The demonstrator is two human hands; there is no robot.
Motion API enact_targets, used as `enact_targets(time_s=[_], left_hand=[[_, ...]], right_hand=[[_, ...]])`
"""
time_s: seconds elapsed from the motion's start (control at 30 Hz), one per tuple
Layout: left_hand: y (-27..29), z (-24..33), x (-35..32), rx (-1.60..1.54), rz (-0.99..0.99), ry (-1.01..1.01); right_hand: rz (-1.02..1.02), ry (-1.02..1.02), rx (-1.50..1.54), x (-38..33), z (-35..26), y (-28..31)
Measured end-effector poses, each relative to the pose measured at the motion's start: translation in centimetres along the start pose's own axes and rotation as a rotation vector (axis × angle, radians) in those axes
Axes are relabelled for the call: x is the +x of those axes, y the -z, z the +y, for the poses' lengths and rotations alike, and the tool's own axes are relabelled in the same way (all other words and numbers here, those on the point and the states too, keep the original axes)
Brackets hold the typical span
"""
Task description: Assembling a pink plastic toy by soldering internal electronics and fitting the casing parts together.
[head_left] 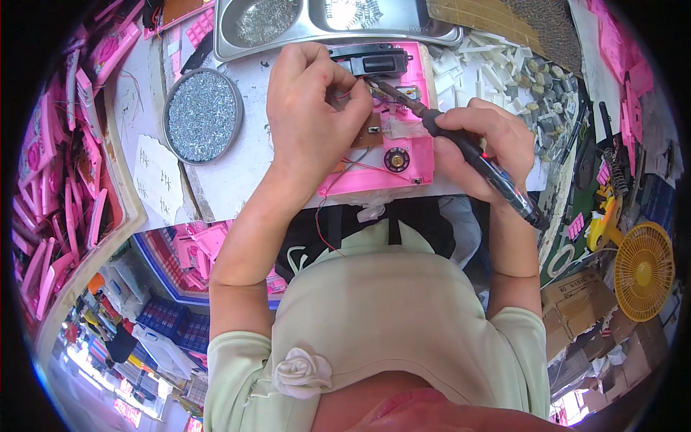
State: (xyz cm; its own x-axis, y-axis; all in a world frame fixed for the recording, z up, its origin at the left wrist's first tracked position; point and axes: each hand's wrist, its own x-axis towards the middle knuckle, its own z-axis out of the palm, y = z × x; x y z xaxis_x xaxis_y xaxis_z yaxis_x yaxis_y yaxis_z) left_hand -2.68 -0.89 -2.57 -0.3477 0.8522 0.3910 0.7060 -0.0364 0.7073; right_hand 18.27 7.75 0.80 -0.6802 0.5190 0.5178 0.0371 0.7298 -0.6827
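A pink plastic housing (421,68) lies on the worktable with its inside up. It bears a black battery-box-like part (380,63), a brown circuit board (368,135), a small round speaker (396,160) and thin wires. My left hand (311,108) is over its left side, finger and thumb pinched on a thin red wire (342,95); the fingertips partly hide the wire. My right hand (497,140) grips a black-handled soldering iron (468,150). Its metal tip points left, close to my left fingertips and just below the black part. Whether the tip touches anything I cannot tell.
A round dish of small screws (204,115) stands left, beside a marked paper (158,176). A metal tray (306,32) holds small parts at the back. White plastic pieces (479,65) lie right, near a yellow fan (643,270). Pink housings (54,173) are heaped far left.
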Motion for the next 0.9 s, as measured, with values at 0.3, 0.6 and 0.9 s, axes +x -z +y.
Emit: enact_targets(time_s=[0.3, 0.6, 0.9], left_hand=[[0.0, 0.2, 0.0, -0.007, 0.021, -0.004], [0.0, 0.5, 0.0, 0.003, 0.023, 0.023], [1.9, 2.4, -0.8, 0.045, 0.002, -0.103]], right_hand=[[0.104, -0.012, 0.023, -1.7, -0.2, 1.9], [0.129, -0.074, 0.018, -2.2, -0.5, 2.7], [0.147, -0.115, 0.029, -3.3, -0.5, 3.9]])
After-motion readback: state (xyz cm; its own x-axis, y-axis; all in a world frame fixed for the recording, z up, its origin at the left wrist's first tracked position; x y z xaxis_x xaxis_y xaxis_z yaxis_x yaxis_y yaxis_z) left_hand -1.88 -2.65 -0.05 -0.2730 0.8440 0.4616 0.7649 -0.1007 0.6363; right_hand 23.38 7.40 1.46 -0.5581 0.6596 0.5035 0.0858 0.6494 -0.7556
